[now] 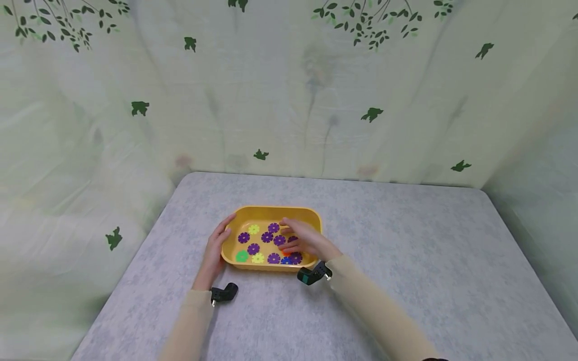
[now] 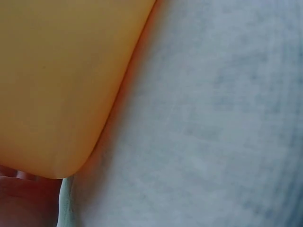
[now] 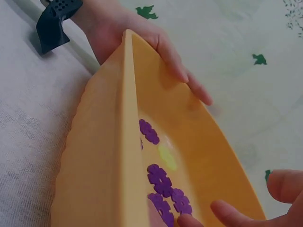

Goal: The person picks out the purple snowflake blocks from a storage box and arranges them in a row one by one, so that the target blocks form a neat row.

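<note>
A yellow plastic tray (image 1: 271, 267) stands on the table, holding several flower-shaped plastic discs. Most discs are purple, like this purple disc (image 1: 244, 237); others include a yellow disc (image 1: 254, 229), a green disc (image 1: 242, 256) and a blue disc (image 1: 285, 260). My left hand (image 1: 214, 253) grips the tray's left end, its thumb over the rim in the right wrist view. Inside the right half of the tray, my right hand (image 1: 304, 237) hovers over the discs with fingers apart, partly covering an orange disc. The left wrist view is mostly filled by the tray's outer wall (image 2: 61, 85).
The grey mottled table (image 1: 406, 271) extends around the tray, widest to the right. Behind it hangs a pale curtain (image 1: 280, 100) with green leaf prints, which also closes off both sides. A black wrist camera (image 1: 224, 292) sits on the left wrist.
</note>
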The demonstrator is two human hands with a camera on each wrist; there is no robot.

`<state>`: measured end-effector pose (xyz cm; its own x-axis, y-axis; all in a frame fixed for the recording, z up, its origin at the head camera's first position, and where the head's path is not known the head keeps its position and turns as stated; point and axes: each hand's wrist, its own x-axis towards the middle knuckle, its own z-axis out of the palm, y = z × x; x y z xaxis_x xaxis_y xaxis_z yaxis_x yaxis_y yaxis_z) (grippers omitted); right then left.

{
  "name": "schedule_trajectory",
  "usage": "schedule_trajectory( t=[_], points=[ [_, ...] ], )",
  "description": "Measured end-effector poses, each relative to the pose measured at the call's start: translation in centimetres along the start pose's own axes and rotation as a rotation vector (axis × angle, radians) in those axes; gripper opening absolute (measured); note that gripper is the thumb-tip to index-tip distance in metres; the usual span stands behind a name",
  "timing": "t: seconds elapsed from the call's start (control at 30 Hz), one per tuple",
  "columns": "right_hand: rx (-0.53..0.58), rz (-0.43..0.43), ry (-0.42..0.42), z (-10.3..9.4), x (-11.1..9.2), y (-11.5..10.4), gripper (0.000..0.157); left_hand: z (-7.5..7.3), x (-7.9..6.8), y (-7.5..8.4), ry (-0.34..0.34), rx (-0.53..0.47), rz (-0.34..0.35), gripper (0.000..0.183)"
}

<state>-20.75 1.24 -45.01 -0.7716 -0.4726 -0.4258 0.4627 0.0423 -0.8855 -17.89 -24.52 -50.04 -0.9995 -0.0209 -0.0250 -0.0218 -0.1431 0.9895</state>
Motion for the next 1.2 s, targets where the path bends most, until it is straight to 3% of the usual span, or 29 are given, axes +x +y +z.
schedule_trajectory(
  t=[0.2, 0.43, 0.77, 0.93, 1.1, 1.2],
  points=[
    [0.033, 0.047, 0.000, 0.6, 0.8, -0.3, 0.055, 0.2, -0.1, 0.0, 0.018, 0.013, 0.003, 0.043],
    [-0.113, 0.082, 0.033, 0.7, 1.6, -0.4, 0.054, 0.3, -0.1, 0.0, 0.018, 0.027, 0.013, 0.043],
    [-0.185, 0.118, 0.011, 0.7, 2.2, -0.4, 0.044, 0.4, -0.1, -0.2, 0.048, 0.030, 0.024, 0.042],
    [-0.271, 0.100, -0.014, 0.9, 2.2, -0.5, 0.032, 0.4, -0.1, -0.1, 0.051, -0.006, 0.028, 0.041],
    [-0.320, 0.053, -0.086, 1.5, 2.2, -0.8, 0.034, 0.8, -0.6, 1.0, 0.032, -0.037, 0.016, 0.042],
    [-0.307, 0.059, -0.113, 1.9, 2.3, -0.9, 0.035, 0.6, -0.5, 0.6, 0.036, -0.030, 0.031, 0.042]
  ],
)
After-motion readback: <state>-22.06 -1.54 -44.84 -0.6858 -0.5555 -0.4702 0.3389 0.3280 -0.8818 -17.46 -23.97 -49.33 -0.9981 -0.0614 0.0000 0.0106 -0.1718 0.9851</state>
